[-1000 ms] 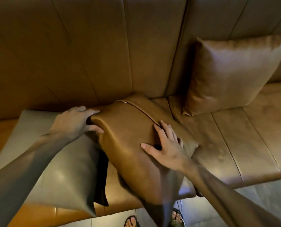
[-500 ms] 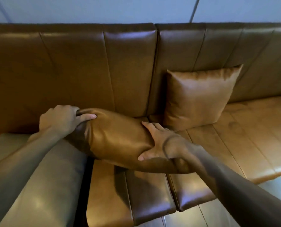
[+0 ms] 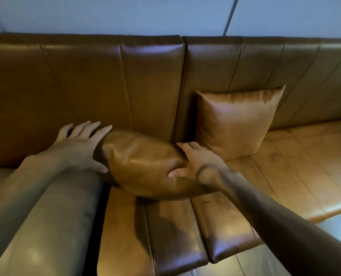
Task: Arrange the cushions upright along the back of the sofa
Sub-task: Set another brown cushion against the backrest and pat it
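A: Against the sofa backrest [image 3: 82, 92], what is being hidden or cut off?

B: The far edge of the held cushion [image 3: 143, 164] is being pressed toward the backrest, so whether it is touching cannot be told. Its lower right end is being covered by the right forearm. The grey cushion [image 3: 52, 226], lying on the seat left of the held one, is being cropped by the frame's edge and partly covered by the left forearm. Both hands are being blurred slightly.

A: How are the hands being posed?

B: The left hand [image 3: 78, 146] is being spread wide over the held cushion's left end, fingers fanned toward the backrest, thumb hooked under the near side. The right hand [image 3: 195, 162] is being clamped on the right end, thumb dug into the leather, fingers wrapped over the top.

A: And the cushion's direction?

B: It is being held lengthwise along the backrest, its long axis running left to right, the right end dipping slightly, its broad face turned upward. A second tan cushion [image 3: 237, 122] is being propped upright against the backrest, just right of it.
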Action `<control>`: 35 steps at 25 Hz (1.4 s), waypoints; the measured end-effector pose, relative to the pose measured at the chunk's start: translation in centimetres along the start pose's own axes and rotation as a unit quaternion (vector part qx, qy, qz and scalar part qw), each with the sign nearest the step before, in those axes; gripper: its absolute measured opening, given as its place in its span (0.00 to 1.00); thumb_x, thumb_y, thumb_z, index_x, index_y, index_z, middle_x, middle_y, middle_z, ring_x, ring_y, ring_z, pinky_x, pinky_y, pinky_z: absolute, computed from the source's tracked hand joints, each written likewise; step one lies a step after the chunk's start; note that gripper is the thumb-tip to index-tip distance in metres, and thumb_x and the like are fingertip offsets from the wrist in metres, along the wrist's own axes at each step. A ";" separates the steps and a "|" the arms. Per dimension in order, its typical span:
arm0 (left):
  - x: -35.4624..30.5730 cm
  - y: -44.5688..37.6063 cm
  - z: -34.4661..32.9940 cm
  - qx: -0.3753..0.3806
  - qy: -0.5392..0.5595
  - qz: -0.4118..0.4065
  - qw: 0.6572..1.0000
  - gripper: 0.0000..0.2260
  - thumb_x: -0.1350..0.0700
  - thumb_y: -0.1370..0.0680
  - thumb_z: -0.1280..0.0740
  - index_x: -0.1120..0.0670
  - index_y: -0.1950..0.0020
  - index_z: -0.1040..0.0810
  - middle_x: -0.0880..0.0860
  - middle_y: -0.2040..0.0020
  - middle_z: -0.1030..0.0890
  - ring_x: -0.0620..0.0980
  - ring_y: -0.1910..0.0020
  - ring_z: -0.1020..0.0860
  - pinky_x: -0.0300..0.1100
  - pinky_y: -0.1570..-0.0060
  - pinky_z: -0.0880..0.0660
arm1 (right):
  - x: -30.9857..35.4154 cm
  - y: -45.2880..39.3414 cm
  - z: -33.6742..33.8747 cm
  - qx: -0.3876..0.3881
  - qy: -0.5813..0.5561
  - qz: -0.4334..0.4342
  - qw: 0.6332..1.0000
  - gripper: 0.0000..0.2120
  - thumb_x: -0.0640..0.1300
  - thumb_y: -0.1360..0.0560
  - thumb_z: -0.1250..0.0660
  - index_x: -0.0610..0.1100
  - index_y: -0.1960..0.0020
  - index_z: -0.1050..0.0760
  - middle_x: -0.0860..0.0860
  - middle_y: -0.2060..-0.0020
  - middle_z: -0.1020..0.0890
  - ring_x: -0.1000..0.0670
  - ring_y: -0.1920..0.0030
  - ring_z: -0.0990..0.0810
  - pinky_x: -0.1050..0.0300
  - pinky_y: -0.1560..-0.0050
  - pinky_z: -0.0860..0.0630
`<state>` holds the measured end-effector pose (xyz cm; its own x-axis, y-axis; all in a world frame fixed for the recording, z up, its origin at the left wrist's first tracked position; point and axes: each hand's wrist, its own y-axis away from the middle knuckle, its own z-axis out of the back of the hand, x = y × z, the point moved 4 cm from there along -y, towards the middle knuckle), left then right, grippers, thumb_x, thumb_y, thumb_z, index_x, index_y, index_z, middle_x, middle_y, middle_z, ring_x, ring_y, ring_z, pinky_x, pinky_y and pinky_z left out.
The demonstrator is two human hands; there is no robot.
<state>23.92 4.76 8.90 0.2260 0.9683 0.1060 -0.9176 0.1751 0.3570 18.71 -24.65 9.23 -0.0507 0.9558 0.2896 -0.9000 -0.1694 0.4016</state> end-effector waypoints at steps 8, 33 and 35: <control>0.3 -0.4 1.5 -0.135 0.012 0.034 0.990 0.37 0.30 0.31 0.35 0.39 0.26 0.41 0.48 0.31 0.30 0.54 0.32 0.34 0.55 0.37 0.39 | -2.0 0.5 1.3 -0.012 0.079 -0.022 0.997 0.48 0.55 0.32 0.25 0.54 0.23 0.52 0.48 0.32 0.32 0.41 0.34 0.30 0.44 0.40 0.27; 1.9 -8.8 3.7 -0.097 0.019 0.037 0.994 0.32 0.32 0.26 0.42 0.39 0.24 0.45 0.48 0.28 0.30 0.52 0.28 0.34 0.52 0.28 0.45 | -3.1 -17.5 9.4 -0.097 0.157 0.054 0.981 0.34 0.73 0.34 0.36 0.57 0.33 0.31 0.52 0.37 0.23 0.43 0.30 0.34 0.31 0.29 0.57; 1.3 -10.1 3.1 -0.108 0.036 0.058 0.992 0.33 0.35 0.25 0.40 0.41 0.23 0.46 0.49 0.25 0.34 0.54 0.26 0.37 0.54 0.26 0.49 | -3.5 -18.6 8.5 -0.126 0.154 0.034 0.979 0.37 0.72 0.32 0.37 0.57 0.27 0.37 0.51 0.31 0.28 0.44 0.26 0.40 0.28 0.30 0.63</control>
<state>34.47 3.67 8.35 0.0969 0.9932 0.0647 -0.9866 0.0873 0.1376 39.33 -26.87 8.09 -0.2074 0.9781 0.0166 -0.9664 -0.2075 0.1518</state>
